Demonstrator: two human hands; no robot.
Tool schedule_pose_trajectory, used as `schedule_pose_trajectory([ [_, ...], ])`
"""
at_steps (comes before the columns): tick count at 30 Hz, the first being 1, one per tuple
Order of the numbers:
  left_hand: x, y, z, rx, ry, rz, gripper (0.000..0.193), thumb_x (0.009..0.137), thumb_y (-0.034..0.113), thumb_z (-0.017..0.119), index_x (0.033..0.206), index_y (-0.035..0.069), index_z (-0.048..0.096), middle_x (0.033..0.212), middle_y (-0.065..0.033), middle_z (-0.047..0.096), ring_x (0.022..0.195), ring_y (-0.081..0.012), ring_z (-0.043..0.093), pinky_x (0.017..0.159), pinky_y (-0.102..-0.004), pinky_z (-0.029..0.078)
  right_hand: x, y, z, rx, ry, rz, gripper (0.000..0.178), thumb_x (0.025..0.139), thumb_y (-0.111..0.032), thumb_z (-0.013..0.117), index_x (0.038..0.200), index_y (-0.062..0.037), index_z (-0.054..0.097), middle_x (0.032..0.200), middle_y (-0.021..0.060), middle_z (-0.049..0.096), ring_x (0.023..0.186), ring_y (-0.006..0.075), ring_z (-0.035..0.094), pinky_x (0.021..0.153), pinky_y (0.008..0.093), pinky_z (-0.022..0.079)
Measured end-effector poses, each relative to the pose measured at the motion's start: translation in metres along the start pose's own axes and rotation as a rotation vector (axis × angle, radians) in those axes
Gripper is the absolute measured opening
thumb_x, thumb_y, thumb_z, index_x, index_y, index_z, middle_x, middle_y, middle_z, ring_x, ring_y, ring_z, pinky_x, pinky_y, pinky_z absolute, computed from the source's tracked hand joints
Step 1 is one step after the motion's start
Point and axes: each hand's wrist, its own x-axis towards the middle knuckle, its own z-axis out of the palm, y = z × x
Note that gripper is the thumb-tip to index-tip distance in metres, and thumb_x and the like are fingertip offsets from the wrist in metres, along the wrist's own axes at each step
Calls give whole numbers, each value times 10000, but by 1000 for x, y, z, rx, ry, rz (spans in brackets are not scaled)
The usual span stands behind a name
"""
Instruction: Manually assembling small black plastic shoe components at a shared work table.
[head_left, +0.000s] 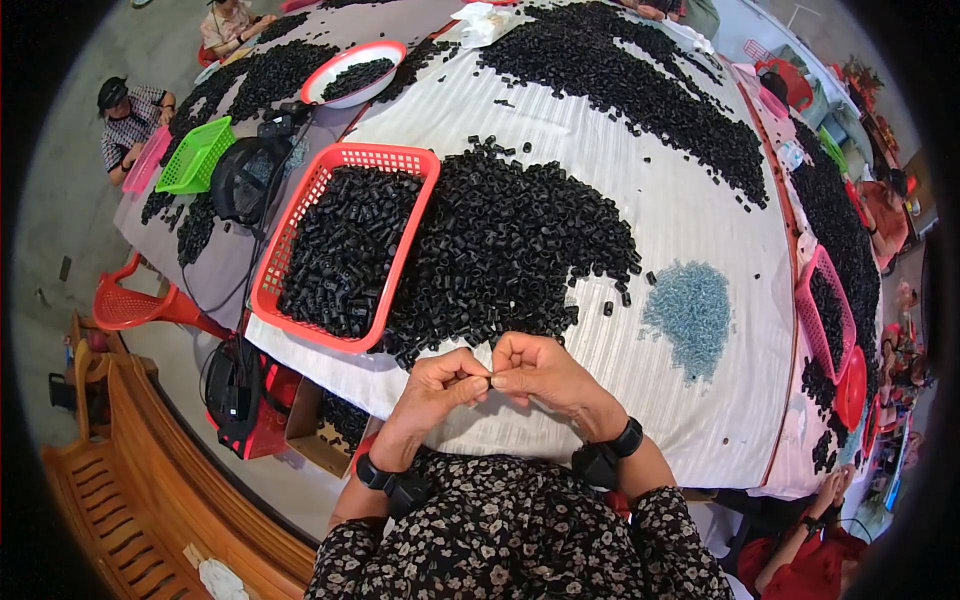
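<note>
My left hand and my right hand meet fingertip to fingertip above the table's near edge. Both are closed in a pinch on a small black plastic piece, mostly hidden by the fingers. Just beyond them spreads a big pile of small black plastic pieces, ring-like or cap-like in shape. A red plastic basket, filled with similar black pieces, stands left of that pile. To the right lies a smaller heap of clear, bluish little pieces.
A white cloth covers the table, with more black pieces heaped at the far side. Left are a green basket, a black fan-like device, a red-rimmed basin and a wooden bench. Other people sit around the tables.
</note>
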Motion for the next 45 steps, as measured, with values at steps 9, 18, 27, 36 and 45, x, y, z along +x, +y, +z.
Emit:
schedule_pose_trajectory([
  [9, -2, 7, 1, -69, 76, 29, 106, 873, 113, 621, 896, 12, 600, 753, -36, 600, 663, -71, 549, 605, -199, 449, 0, 4, 8, -111, 77, -112, 122, 845, -99, 640, 854, -36, 535, 707, -3, 537, 575, 55, 490, 506, 191, 400],
  [18, -3, 19, -14, -328, 150, 238, 152, 891, 129, 584, 958, -6, 565, 746, -75, 594, 638, -111, 529, 608, -247, 442, 10, 33, 14, -1238, 113, -605, 167, 784, -29, 566, 950, -20, 550, 836, 116, 497, 758, 259, 544, 627, 329, 468],
  [27, -6, 11, -14, -328, 166, 179, 115, 884, 73, 577, 963, -10, 576, 759, -85, 604, 654, -123, 552, 628, -252, 460, 22, 53, 13, -1502, 111, -631, 162, 742, -20, 532, 897, 16, 506, 825, 135, 462, 757, 292, 514, 649, 381, 465],
  [36, 0, 5, -8, -227, 294, 59, 116, 884, 111, 584, 942, 10, 585, 748, -89, 603, 636, -137, 540, 610, -268, 452, 12, 16, 4, -917, 249, -504, 88, 881, -67, 508, 946, -12, 528, 836, 104, 535, 733, 230, 542, 629, 321, 439],
  [45, 13, -15, -2, -247, 241, 12, 113, 893, 105, 569, 952, 9, 574, 768, -87, 608, 662, -138, 551, 634, -263, 458, 18, 26, -13, -256, 295, -257, 114, 941, -128, 484, 912, -23, 519, 752, -4, 529, 616, 46, 477, 535, 195, 403],
])
